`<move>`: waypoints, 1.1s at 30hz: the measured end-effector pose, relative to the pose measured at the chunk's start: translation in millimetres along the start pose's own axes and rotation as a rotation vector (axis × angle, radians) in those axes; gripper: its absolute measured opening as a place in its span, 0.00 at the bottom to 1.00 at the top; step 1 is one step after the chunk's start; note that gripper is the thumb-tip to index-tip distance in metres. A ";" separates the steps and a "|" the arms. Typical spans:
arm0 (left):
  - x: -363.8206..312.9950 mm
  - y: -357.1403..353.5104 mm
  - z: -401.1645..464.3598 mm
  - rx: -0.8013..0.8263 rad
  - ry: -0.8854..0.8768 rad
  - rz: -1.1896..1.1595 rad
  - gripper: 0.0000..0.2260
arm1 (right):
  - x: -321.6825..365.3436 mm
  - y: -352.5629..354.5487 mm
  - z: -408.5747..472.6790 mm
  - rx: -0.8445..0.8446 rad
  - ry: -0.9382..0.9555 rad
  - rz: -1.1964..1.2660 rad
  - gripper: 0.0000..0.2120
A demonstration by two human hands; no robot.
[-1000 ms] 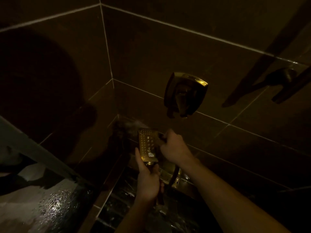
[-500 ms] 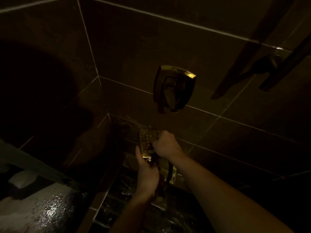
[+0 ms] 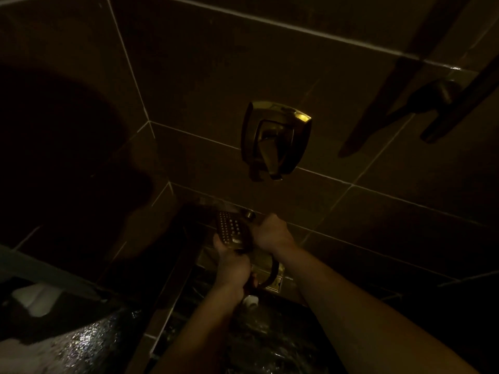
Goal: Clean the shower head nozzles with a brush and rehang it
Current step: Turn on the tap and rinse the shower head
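The room is very dark. A rectangular gold shower head (image 3: 231, 228) faces up toward me, its rows of nozzles showing. My left hand (image 3: 232, 261) grips its handle from below. My right hand (image 3: 271, 233) is curled into a fist at the head's right edge, holding something dark that I take for the brush; the brush itself is hidden by the fingers. A dark hose (image 3: 271, 276) curves down from the handle toward a gold wall fitting (image 3: 278, 282).
A gold mixer valve with a lever (image 3: 275, 140) juts from the brown tiled wall above the hands. Dark bars (image 3: 378, 103) cross the upper right. A wet ledge (image 3: 81, 344) glistens at lower left. A small white cap (image 3: 250, 300) sits below my left wrist.
The shower head has tilted so its face turns more to the left, and my right hand has slid along its right edge. The view shifted a little.
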State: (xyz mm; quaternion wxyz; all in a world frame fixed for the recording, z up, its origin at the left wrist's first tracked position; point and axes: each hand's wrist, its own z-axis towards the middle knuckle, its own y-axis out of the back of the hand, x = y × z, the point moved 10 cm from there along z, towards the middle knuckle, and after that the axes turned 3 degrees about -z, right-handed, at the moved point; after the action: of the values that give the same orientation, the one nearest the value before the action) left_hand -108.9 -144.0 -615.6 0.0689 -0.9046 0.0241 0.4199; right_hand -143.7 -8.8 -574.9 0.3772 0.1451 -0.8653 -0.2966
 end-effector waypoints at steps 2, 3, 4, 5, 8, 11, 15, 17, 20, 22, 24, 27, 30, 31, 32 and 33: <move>-0.2 -2.9 10.5 -0.020 0.032 0.001 0.34 | -1.6 -9.4 2.5 0.037 -0.001 -0.012 0.15; 0.0 -4.6 16.2 -0.030 0.046 0.009 0.33 | -0.6 -12.3 2.4 0.048 0.007 -0.024 0.14; 0.6 -5.9 22.3 -0.040 0.055 0.021 0.32 | 0.9 -15.0 2.7 0.057 0.022 -0.039 0.14; -0.1 -6.5 26.1 -0.049 0.064 0.025 0.31 | 2.4 -17.9 3.1 0.066 0.038 -0.058 0.13; -0.7 -12.3 33.8 -0.049 0.063 -0.017 0.29 | 4.3 -24.2 6.3 0.105 0.072 -0.092 0.13; -5.0 -13.3 38.5 -0.050 0.018 -0.036 0.31 | 5.4 -18.9 7.8 0.106 0.084 -0.064 0.13; -7.6 -19.5 43.4 0.000 0.018 -0.028 0.35 | 13.1 -14.8 9.7 0.141 0.131 -0.053 0.10; -11.7 -21.9 46.4 0.014 0.003 0.011 0.36 | 16.6 -14.7 12.7 0.157 0.150 -0.052 0.09; -12.2 -22.4 53.3 0.007 0.009 0.017 0.40 | 14.8 -8.0 22.1 0.119 0.166 -0.063 0.08; -11.5 -19.2 57.1 -0.020 0.021 0.024 0.41 | 6.6 -3.0 30.3 0.094 0.138 -0.085 0.09; -13.7 -15.4 58.2 -0.039 0.009 0.041 0.40 | -2.5 4.2 36.1 0.071 0.080 -0.065 0.11; -18.2 -13.8 58.1 -0.029 -0.021 0.096 0.37 | -9.1 22.3 42.5 0.001 0.018 -0.036 0.14; -25.4 -16.8 52.2 0.021 -0.060 0.147 0.37 | 0.0 42.8 45.2 -0.082 0.032 -0.074 0.15; -27.2 -18.6 49.6 0.041 -0.067 0.166 0.37 | 7.0 49.0 45.3 -0.113 0.061 -0.080 0.16; -29.1 -20.5 46.4 0.056 -0.071 0.187 0.37 | 14.7 55.3 44.4 -0.140 0.099 -0.069 0.17; -31.2 -21.8 42.9 0.069 -0.081 0.198 0.37 | 22.3 61.1 43.1 -0.160 0.133 -0.034 0.18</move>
State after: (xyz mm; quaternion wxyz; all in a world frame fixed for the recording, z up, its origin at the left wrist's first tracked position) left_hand -159.3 -116.7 -616.8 0.0591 -0.8772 0.1248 0.4598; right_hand -192.2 45.8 -547.5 0.4390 0.1483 -0.8093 -0.3610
